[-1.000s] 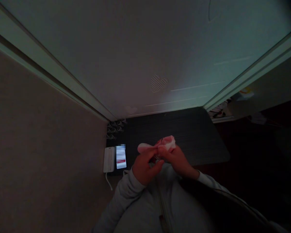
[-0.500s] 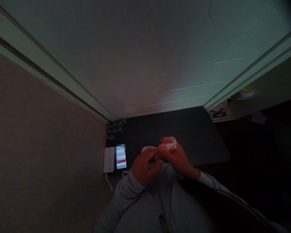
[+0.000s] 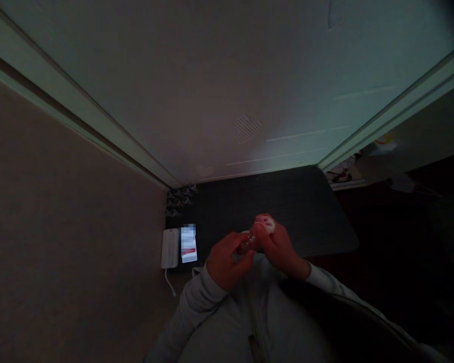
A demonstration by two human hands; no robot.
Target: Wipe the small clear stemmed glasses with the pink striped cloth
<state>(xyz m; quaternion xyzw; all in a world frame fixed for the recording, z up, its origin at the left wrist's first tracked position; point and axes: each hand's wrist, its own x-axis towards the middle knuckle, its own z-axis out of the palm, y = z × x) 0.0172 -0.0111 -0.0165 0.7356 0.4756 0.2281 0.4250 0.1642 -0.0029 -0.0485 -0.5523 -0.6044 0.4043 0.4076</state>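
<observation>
My left hand (image 3: 227, 259) is closed around a small clear, shiny object (image 3: 246, 244), which looks like glass; its exact kind is hard to make out in the dim light. Right beside it, my right hand (image 3: 280, 249) grips a crumpled white tissue or cloth (image 3: 269, 225), bunched between thumb and fingers and lit pinkish. The right thumb and fingers are close to the clear object's upper end; I cannot tell whether they touch it. Both hands are over the near edge of the dark table (image 3: 295, 206), in front of my body.
Several small clear glass-like pieces (image 3: 179, 197) stand in rows at the table's back left corner. A lit phone (image 3: 189, 247) lies beside a white box-shaped device (image 3: 170, 248) with a cable. A pale panel with a heart relief (image 3: 247, 129) rises behind the table.
My right hand has turned slightly and its fingers have closed more tightly around the white tissue or cloth. Less white shows behind my left fingers. My left hand has barely moved.
</observation>
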